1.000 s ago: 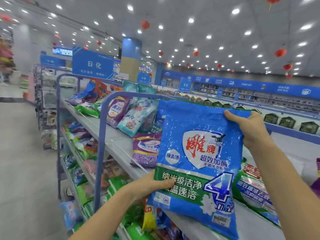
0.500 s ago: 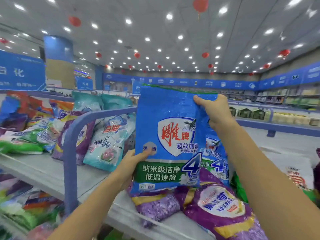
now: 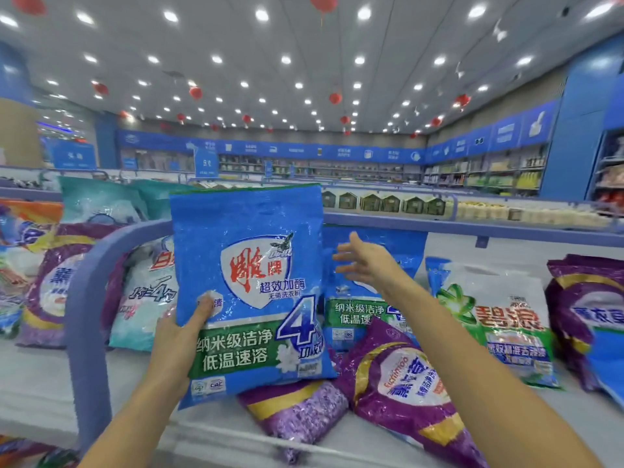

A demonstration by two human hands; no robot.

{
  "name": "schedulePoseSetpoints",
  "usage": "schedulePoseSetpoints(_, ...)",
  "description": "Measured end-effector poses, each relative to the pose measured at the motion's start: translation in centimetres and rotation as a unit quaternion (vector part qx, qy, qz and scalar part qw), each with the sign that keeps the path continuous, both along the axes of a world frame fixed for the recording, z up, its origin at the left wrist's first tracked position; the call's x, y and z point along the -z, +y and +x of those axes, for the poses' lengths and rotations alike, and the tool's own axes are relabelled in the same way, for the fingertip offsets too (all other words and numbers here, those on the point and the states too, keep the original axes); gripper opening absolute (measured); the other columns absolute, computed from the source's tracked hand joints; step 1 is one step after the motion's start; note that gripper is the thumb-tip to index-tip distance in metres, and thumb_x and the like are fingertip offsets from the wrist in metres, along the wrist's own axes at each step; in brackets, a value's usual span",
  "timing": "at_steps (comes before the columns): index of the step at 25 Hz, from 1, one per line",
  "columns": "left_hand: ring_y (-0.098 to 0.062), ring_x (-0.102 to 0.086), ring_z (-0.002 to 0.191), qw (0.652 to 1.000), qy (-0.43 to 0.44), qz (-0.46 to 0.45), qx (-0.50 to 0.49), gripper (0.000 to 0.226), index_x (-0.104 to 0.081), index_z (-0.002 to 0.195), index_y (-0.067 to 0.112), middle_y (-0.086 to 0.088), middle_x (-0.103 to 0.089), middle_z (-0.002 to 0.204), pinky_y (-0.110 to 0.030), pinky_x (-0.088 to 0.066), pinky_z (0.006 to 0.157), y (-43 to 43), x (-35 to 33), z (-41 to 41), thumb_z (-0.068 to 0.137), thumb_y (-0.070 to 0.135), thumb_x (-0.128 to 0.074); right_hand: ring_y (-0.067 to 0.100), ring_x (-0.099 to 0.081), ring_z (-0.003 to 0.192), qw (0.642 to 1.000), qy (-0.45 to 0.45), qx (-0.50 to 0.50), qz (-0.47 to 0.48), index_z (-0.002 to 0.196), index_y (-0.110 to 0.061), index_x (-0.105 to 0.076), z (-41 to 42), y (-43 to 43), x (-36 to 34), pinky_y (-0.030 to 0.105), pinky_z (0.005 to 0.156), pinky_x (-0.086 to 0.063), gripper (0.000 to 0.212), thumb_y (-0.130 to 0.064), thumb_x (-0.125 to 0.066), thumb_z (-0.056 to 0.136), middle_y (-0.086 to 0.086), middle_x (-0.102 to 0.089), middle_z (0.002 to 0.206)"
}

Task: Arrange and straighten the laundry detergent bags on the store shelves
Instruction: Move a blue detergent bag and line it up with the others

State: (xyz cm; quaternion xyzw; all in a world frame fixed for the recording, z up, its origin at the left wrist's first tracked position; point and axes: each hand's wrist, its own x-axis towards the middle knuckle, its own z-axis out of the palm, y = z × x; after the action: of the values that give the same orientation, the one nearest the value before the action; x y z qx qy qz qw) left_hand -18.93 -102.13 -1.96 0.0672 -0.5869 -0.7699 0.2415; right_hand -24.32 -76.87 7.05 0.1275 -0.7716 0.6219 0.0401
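A blue detergent bag (image 3: 250,265) with a red logo and a green band stands upright over the top shelf (image 3: 33,393). My left hand (image 3: 179,332) grips its lower left edge, thumb on the front. My right hand (image 3: 361,261) is off the bag, fingers spread, reaching toward a second blue bag (image 3: 368,282) that leans behind it. Two purple bags (image 3: 401,386) lie flat in front, under the held bag's bottom edge.
A blue curved shelf divider rail (image 3: 87,298) rises at the left, with pale teal and purple bags (image 3: 141,292) beyond it. A white and green bag (image 3: 503,319) and another purple bag (image 3: 587,315) lean at the right. More store shelves stand far behind.
My right hand has let go of the held bag's top corner and moved right toward the bag behind. The left hand alone keeps the bag upright. The view has shifted right.
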Motion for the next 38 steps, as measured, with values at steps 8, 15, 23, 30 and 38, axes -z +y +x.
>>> schedulePoseSetpoints(8, -0.010, -0.063, 0.041, 0.999, -0.017, -0.007, 0.026, 0.012, -0.059, 0.084, 0.019, 0.004, -0.067, 0.049, -0.025, -0.052, 0.038, -1.5, -0.1, -0.6, 0.090, 0.029, -0.056, 0.021, -0.048, 0.063, 0.878, -0.015, 0.008, 0.478, 0.069, -0.012, -0.046, -2.9, -2.8, 9.7, 0.031, 0.059, -0.035, 0.048, -0.052, -0.038, 0.094, 0.008, -0.051, 0.070)
schedulePoseSetpoints(15, -0.012, -0.063, 0.041, 0.999, -0.025, -0.006, 0.037, 0.018, -0.059, 0.087, 0.014, 0.001, -0.068, 0.052, -0.023, -0.049, 0.035, -1.5, -0.1, -1.2, 0.091, 0.031, -0.055, 0.024, -0.057, 0.080, 0.942, -0.035, -0.001, 0.334, 0.095, 0.005, -0.062, -4.7, -4.7, 12.7, 0.033, 0.070, -0.047, 0.032, -0.026, -0.061, 0.087, 0.020, -0.064, 0.103)
schedulePoseSetpoints(23, -0.012, -0.062, 0.038, 0.998, -0.045, 0.019, 0.038, 0.038, -0.056, 0.107, 0.008, -0.004, -0.067, 0.056, -0.025, -0.049, 0.034, -1.2, -0.9, -2.6, 0.088, 0.041, -0.057, 0.024, -0.060, 0.056, 0.985, 0.105, 0.137, 0.031, 0.072, 0.000, -0.061, -0.4, 0.9, 10.1, 0.035, 0.056, -0.047, 0.030, -0.022, -0.058, 0.091, 0.010, -0.065, 0.064)
schedulePoseSetpoints(30, -0.015, -0.061, 0.052, 0.996, -0.049, -0.045, 0.063, 0.024, -0.055, 0.107, 0.015, -0.002, -0.060, 0.072, -0.019, -0.046, 0.037, 1.2, -1.4, -3.9, 0.093, 0.034, -0.053, 0.006, -0.063, 0.054, 0.945, 0.114, 0.297, -0.070, 0.087, -0.006, -0.062, 2.5, 8.8, 8.6, 0.012, 0.046, -0.046, 0.018, -0.019, -0.052, 0.094, 0.006, -0.066, 0.076)
schedulePoseSetpoints(38, -0.022, -0.061, 0.064, 0.993, -0.081, -0.046, 0.077, 0.024, -0.060, 0.091, 0.011, -0.007, -0.064, 0.075, -0.028, -0.055, 0.051, 2.0, -0.4, -8.1, 0.092, 0.035, -0.055, 0.014, -0.058, 0.066, 0.928, 0.071, 0.340, -0.133, 0.096, -0.006, -0.060, 2.2, 11.0, 8.5, 0.025, 0.055, -0.043, 0.015, -0.019, -0.051, 0.094, 0.005, -0.064, 0.079)
